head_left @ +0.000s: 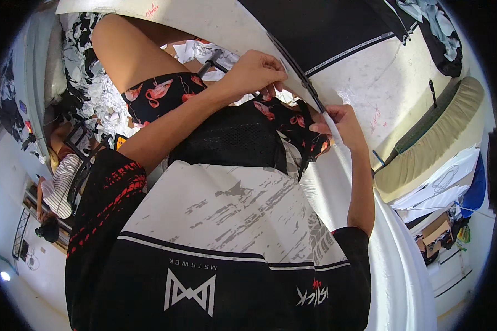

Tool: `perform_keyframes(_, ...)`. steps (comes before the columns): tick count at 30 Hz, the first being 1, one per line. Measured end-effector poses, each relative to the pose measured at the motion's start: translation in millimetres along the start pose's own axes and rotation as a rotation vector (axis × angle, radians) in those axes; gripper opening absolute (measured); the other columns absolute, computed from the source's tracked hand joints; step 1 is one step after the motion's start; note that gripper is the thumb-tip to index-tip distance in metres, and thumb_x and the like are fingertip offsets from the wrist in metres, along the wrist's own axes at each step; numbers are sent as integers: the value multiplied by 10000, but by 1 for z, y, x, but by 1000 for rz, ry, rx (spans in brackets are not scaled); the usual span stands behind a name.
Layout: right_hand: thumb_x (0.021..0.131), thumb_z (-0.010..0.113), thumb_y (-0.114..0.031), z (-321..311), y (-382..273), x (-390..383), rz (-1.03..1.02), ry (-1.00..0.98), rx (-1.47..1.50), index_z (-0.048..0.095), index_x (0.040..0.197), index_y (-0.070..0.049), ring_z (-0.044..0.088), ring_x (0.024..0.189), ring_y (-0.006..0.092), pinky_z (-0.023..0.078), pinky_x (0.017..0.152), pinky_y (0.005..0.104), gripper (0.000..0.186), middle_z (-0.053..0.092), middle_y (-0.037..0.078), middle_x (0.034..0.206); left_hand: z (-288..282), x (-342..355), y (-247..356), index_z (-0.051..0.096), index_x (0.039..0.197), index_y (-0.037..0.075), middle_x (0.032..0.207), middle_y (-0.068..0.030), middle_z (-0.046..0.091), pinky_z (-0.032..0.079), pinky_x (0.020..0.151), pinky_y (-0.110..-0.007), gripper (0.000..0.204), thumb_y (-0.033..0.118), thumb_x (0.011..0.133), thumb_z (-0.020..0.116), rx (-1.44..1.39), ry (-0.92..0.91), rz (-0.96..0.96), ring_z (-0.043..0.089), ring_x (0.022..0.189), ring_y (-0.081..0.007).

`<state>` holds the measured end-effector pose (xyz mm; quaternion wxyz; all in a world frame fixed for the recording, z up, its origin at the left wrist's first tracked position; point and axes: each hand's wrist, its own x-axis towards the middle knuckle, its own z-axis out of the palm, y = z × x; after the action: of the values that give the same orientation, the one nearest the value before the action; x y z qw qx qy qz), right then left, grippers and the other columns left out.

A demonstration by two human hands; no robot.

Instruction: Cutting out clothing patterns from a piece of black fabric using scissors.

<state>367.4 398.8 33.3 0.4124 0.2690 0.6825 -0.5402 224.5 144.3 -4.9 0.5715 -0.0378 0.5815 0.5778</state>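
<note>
Both of my hands are at the near edge of a white table (359, 94). A narrow black strip (298, 69) runs slantwise along that edge between them. My left hand (258, 73) has its fingers curled in a pinch beside the strip; whatever is in them is too small to make out. At the strip's lower end, my right hand (341, 126) pinches white fabric (332, 128), which hangs down to the right of my body. On the table lies a black fabric panel (320, 33) edged with printed tape (350, 53). Black mesh cloth (232, 138) covers part of my lap.
A beige-covered padded board (442, 140) stands on the right, with white sheets (442, 179) below it. A dark pen-like tool (433, 94) lies near the board. Grey-blue cloth (433, 25) is bunched at the far right. White scraps (102, 94) litter the floor; another person (61, 187) sits left.
</note>
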Motion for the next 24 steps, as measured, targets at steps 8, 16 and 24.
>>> perform_keyframes(8,791,885,-172,5,14,-14,-130,-103,131,591,760,-74,439,563,30,350,513,235,311,484,-57,618,-38,-29,-10,729,897,-19,748,-120,730,534,615,-330,244,205,802,753,912,39,200,719,700,-208)
perform_keyframes(16,808,871,-168,13,3,-5,-134,-52,150,590,784,-62,446,555,34,333,504,238,301,488,-50,616,-46,-44,8,754,925,43,834,-121,752,571,713,-359,259,287,840,752,734,385,312,729,744,-233)
perform_keyframes(24,852,800,-201,10,-14,5,-143,-138,142,615,873,-52,538,591,63,438,543,221,238,606,7,730,-37,-7,27,676,1117,-84,936,-162,743,598,612,-291,341,224,971,696,-227,377,243,733,686,-216)
